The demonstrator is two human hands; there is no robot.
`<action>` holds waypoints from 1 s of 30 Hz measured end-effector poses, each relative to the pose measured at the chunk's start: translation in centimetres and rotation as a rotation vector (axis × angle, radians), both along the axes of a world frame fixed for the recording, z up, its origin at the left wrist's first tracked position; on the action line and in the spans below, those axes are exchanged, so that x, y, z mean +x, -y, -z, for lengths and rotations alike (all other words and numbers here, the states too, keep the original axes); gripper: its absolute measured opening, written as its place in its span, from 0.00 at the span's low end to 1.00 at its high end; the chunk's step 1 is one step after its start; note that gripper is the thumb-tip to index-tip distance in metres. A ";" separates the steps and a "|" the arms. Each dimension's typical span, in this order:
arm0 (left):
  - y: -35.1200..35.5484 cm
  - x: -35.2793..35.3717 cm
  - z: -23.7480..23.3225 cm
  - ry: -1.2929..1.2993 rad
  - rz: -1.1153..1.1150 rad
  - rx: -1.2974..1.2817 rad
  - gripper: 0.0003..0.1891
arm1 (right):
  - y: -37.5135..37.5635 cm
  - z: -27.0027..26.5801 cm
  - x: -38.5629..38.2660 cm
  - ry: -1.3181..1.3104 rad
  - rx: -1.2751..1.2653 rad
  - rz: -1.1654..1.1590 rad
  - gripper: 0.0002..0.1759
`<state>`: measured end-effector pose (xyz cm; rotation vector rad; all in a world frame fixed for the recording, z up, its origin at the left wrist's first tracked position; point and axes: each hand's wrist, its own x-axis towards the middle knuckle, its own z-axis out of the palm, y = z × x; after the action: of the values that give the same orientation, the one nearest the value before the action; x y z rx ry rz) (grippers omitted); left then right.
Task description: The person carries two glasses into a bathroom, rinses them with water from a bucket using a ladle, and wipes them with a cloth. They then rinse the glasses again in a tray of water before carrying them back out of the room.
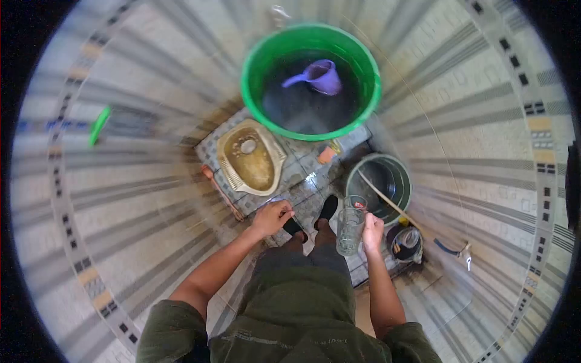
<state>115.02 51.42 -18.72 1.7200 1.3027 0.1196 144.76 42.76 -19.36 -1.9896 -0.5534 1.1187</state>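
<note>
My right hand is closed around the handle of a clear glass mug, in front of my right leg. A red mark shows near the top of the mug. Curled fingers show on my left hand, which hangs above the tiled floor near my left foot; whether it holds anything small is hidden. Beyond both hands stands a large green tub of dark water with a purple dipper in it.
A squat toilet lies ahead-left, beside a brown-handled brush. On the right, a grey-green bucket has a stick across it. Near it are a dark container and a wall tap. A green object is at the left wall.
</note>
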 end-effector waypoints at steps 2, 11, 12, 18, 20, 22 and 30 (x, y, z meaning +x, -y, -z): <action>-2.7 3.3 5.1 -0.112 0.156 -0.051 0.12 | -0.4 2.9 0.6 -0.132 0.031 0.187 0.20; -11.2 15.5 40.4 -0.438 0.114 0.101 0.28 | -0.1 17.5 4.1 -0.663 -0.023 0.911 0.16; -11.4 16.7 43.2 -0.485 0.055 0.163 0.28 | -0.1 18.3 4.4 -0.643 -0.112 0.865 0.14; -12.8 17.6 53.2 -0.606 -0.046 0.354 0.26 | 5.5 23.9 5.4 -0.549 -0.140 0.785 0.19; -12.8 18.1 52.7 -0.758 -0.052 0.399 0.24 | 5.7 23.3 5.6 -0.665 -0.113 0.838 0.19; -13.1 17.2 53.0 -0.756 -0.033 0.367 0.23 | 6.3 22.7 5.8 -0.706 -0.133 0.781 0.18; -14.5 18.6 48.2 -0.598 -0.099 -0.017 0.22 | 5.3 22.6 3.6 -0.469 -0.168 0.848 0.14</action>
<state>133.64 65.97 -66.92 1.7414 1.8105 -0.3763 148.31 37.48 -41.96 -1.7119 0.6005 1.0218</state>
